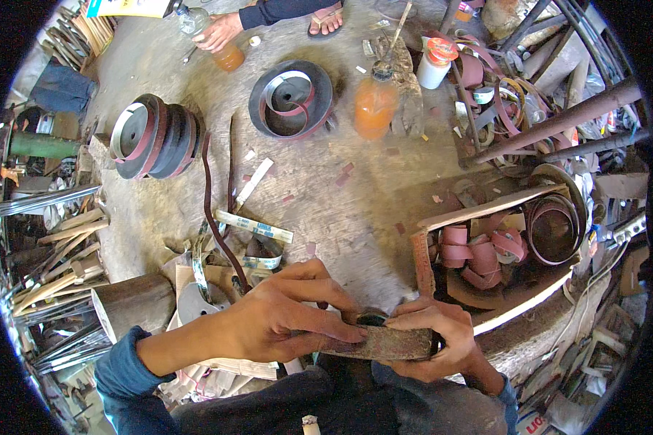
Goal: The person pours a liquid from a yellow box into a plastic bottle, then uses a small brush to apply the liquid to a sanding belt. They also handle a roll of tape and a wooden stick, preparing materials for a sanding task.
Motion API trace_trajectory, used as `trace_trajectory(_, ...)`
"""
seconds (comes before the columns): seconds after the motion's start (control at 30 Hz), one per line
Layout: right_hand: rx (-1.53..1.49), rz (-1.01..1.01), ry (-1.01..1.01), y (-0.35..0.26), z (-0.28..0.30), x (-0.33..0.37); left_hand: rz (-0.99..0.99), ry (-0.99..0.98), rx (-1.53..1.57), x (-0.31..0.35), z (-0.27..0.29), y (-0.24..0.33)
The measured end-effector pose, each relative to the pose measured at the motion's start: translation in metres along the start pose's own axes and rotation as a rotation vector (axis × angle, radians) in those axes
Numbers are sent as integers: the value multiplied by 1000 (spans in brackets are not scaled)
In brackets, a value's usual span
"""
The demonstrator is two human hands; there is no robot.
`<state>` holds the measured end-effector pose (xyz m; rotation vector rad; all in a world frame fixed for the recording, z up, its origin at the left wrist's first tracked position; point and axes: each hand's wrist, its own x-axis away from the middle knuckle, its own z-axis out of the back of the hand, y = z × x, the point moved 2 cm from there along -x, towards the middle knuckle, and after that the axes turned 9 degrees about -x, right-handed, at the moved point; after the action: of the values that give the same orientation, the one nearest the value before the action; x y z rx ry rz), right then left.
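Observation:
Close to my body, a worn brown wheel-like piece (390,344) is seen mostly from its edge, with a dark part showing above it. My left hand (290,312) comes in from the left, its fingertips pressed along the rim and its thumb side hidden in part. Around the other end of the piece my right hand (439,330) is closed, thumb on top and fingers beneath. A thin dark strip (221,239) rises from behind my left wrist. Next to it lie off-white printed strips (254,226).
Ahead stand black wheels with abrasive belts (156,138), another belted wheel (290,98) and an orange-filled bottle (376,105). An open carton (422,268) of abrasive rolls (482,261) sits at right. Another person's hand (221,32) grips a bottle. Metal bars (559,123) jut in.

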<state>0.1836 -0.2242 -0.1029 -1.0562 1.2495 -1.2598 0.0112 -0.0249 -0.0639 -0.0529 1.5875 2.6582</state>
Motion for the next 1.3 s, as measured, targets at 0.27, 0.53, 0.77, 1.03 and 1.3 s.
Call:
trace_trajectory(0.27, -27, -29, -9, -7, 2, -2, -167, 118, -463, 6, -14, 20)
trace_trajectory(0.53, 46, 17, -2, -2, -7, 0, 27, 145, -466, 5, -1, 9)
trace_trajectory(0.77, 273, 28, 141, 0, -12, -11, 491, -57, -211, 28, -26, -3)
trace_trajectory(1.03, 449, 189, 153, -20, -6, -28, 330, 211, -571, 20, -33, 12)
trace_trajectory(1.3, 607, 151, 192, -26, -15, -30, 383, 229, -741, 8, -44, 24)
